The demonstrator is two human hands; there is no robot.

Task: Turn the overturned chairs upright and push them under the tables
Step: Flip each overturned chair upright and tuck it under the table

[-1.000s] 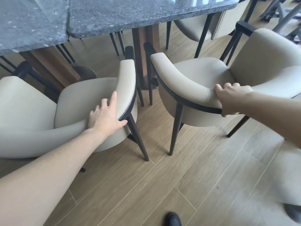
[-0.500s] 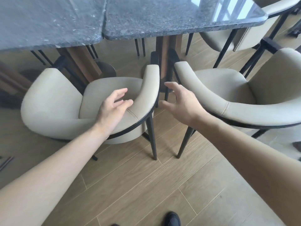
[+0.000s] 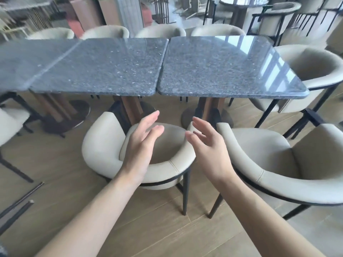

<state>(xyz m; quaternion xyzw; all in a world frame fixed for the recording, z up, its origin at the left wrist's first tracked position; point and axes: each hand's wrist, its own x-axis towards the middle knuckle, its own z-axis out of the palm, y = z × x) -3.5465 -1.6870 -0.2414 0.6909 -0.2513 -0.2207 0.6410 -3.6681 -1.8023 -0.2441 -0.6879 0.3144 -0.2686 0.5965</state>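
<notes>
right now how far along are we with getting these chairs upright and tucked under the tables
Done: the two nearest chairs, the left one and the right one, stand upright on their legs at the table edge.
In hand: nothing; the left hand and right hand hover open above them.
Left: both seats sit outside the tabletop, so they likely need pushing in. Whether other chairs are overturned can't be told.

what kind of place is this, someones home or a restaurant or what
Most likely a restaurant or café dining room, not a home. Square stone-topped tables stand pushed together in a row, ringed by many matching beige armchairs, and more tables and chairs of the same kind fill the background.
</notes>
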